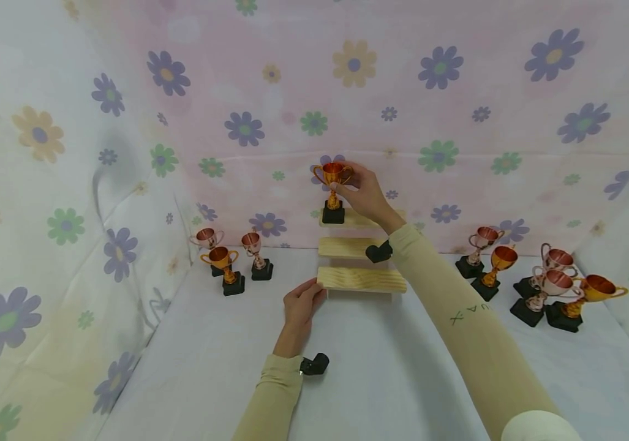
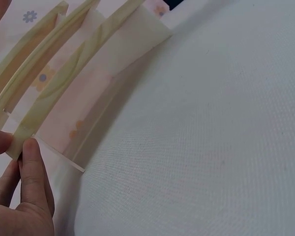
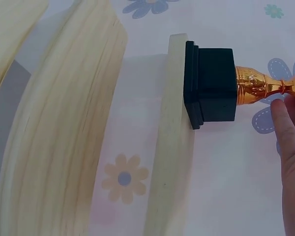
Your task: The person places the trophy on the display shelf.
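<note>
A three-step wooden display stand (image 1: 362,280) stands against the back cloth. My right hand (image 1: 364,193) holds a gold trophy cup (image 1: 333,177) by its upper part, at the left end of the top step. Its black square base (image 3: 214,84) sits right at that step's surface in the right wrist view. At the lowest step's left corner, my left hand (image 1: 299,309) pinches the board between thumb and fingers. The left wrist view shows those fingers (image 2: 33,169) at the edge of the bottom board (image 2: 64,81), whose clear side supports reach the table.
Three trophies, one a gold cup (image 1: 219,260), stand on the white table (image 1: 198,367) to the left. Several more gold and rose-coloured trophies, including a rose cup (image 1: 555,283), stand to the right. Flowered cloth (image 1: 292,79) hangs behind and at both sides.
</note>
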Demonstrator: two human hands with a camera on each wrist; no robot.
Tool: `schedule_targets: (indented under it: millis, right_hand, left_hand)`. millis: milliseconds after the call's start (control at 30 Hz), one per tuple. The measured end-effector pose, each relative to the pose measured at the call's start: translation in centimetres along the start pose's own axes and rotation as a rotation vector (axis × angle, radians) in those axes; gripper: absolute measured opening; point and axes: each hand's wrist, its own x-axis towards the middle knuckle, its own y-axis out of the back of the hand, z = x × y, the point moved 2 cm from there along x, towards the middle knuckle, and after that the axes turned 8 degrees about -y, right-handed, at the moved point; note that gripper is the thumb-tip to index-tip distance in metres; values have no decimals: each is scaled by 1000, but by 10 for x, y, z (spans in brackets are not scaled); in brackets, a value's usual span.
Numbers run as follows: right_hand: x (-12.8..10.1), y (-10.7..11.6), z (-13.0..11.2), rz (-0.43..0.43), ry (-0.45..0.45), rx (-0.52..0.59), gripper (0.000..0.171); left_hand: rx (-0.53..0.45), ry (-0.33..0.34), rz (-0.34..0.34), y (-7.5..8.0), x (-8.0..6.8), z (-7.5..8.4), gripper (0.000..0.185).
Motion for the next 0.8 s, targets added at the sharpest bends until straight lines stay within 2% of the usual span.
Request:
schedule_targets:
  millis: [100,200,367,467,633,800]
  right_hand:
    - [0,2,9,10,1,-23,48]
    - [-8,5,4,5,-16,-9,49]
    - [-26,13,-15,1,-64,49,62]
    - [-34,22,-13,17,-78,60,69]
    - [-49,40,-10,65,-32,61,69]
    - [-77,63,-17,121,30,57,64]
  left_hand:
    - [4,5,-5,-1,0,-1,36]
    - [11,4,10,-1,1,-5,36]
    - [18,-22,41,-1,0,-5,34]
    - [16,-23,42,-1,1,-5,34]
    - [10,-7,46,-2,3,-6,35]
    - [7,3,50,-3,3,-6,35]
